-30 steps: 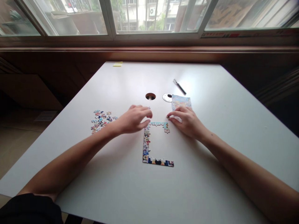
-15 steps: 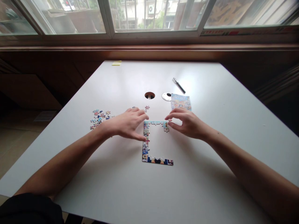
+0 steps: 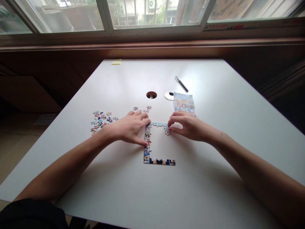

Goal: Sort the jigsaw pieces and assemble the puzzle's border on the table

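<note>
A partly joined jigsaw puzzle border point(image 3: 147, 152) lies flat on the white table, with a left side, a top row and a bottom row. My left hand point(image 3: 132, 127) is open, fingers spread, with thumb and fingertips against the border's left side. At the top right corner, the curled thumb and fingers of my right hand point(image 3: 184, 125) close on a puzzle piece point(image 3: 167, 133) at the end of the top row. The fingertips partly cover that corner. Loose puzzle pieces point(image 3: 102, 121) lie in a pile left of my left hand.
A few more loose pieces point(image 3: 149, 108) lie beyond my left hand. The picture sheet point(image 3: 184, 102) rests behind my right hand, near a metal ring cover point(image 3: 168, 96) and a black pen point(image 3: 182, 84). A round hole point(image 3: 151, 95) opens in the table. A yellow sticky note point(image 3: 116, 62) is at the far edge.
My right thumb and fingers have come in closer on the corner of the border. The left hand stays by the left side. The whole view has shifted slightly.
</note>
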Demonstrator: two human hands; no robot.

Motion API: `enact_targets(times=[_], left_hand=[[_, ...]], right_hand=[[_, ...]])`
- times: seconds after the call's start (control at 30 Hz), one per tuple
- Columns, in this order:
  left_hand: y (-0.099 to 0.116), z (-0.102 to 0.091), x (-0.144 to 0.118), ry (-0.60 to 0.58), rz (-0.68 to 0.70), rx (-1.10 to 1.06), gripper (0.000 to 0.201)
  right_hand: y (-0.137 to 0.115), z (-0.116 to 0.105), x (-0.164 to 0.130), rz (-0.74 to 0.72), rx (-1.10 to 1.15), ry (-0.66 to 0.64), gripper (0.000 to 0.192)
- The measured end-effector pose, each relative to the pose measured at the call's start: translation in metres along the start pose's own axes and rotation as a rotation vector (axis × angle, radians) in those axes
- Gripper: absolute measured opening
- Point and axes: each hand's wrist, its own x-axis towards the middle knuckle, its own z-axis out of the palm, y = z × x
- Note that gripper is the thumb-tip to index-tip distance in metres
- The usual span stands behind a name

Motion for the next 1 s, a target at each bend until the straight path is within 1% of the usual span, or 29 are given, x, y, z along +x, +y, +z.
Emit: enact_targets(times=[0.1,0.2,0.23,0.37,0.47,0.57,0.67,0.73,0.9,0.93,1.0], left_hand=[[0.001,-0.001,0.000,-0.014,-0.003,0.010,0.073],[-0.004,-0.007,-0.002,-0.017,-0.031,0.016,0.072],[-0.008,-0.010,-0.004,-0.008,-0.055,0.017,0.068],[-0.032,-0.026,-0.013,0.059,-0.194,0.031,0.039],[-0.048,-0.034,-0.020,0.081,-0.257,0.035,0.029],[-0.054,-0.035,-0.022,0.074,-0.263,0.012,0.024],[-0.054,-0.031,-0.021,0.067,-0.233,-0.023,0.022],[-0.053,-0.029,-0.020,0.059,-0.222,-0.047,0.022],[-0.055,-0.026,-0.021,0.069,-0.225,-0.064,0.023],[-0.056,-0.026,-0.022,0.070,-0.226,-0.061,0.023],[-0.057,-0.025,-0.022,0.067,-0.228,-0.056,0.024]], right_hand=[[0.001,-0.001,0.000,0.014,-0.007,0.036,0.016],[0.000,-0.002,0.000,0.016,-0.006,0.023,0.018],[-0.001,-0.002,0.000,0.018,-0.003,0.011,0.018],[-0.001,-0.001,0.000,0.031,0.018,-0.020,0.018],[0.000,0.000,0.000,0.025,0.036,-0.020,0.016],[-0.002,0.000,0.001,0.018,0.037,-0.026,0.014],[-0.004,-0.001,0.001,0.021,0.025,-0.024,0.013],[-0.001,-0.001,0.001,0.055,0.005,0.022,0.014],[0.017,-0.004,-0.001,0.242,-0.089,0.265,0.019],[0.021,-0.005,-0.002,0.266,-0.103,0.295,0.020],[0.027,-0.004,-0.003,0.282,-0.115,0.309,0.019]])
